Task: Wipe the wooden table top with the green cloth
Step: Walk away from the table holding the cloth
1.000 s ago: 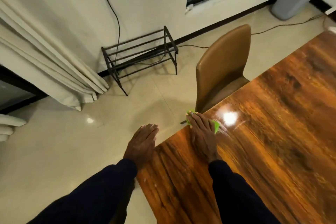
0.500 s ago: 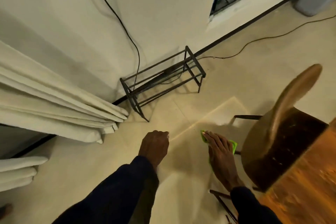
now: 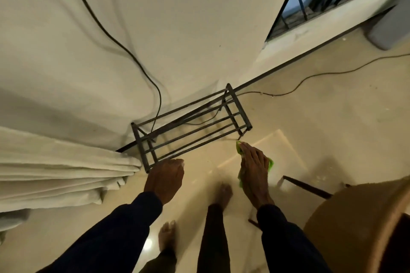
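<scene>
Tan chair (image 3: 355, 228): lower right corner, near the right sleeve.
Right hand (image 3: 255, 173): centre right, above the floor, fingers nearly straight, holding the cloth beneath its palm.
Green cloth (image 3: 270, 163): peeks out at that hand's fingertips and both sides.
Left hand (image 3: 165, 178): apart from the cloth, fingers loosely curled, holding nothing.
Metal rack (image 3: 190, 126): beyond both hands, by the wall.

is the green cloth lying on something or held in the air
Held in the air: the green cloth pokes out around the right hand, above the pale floor. No table top shows.
</scene>
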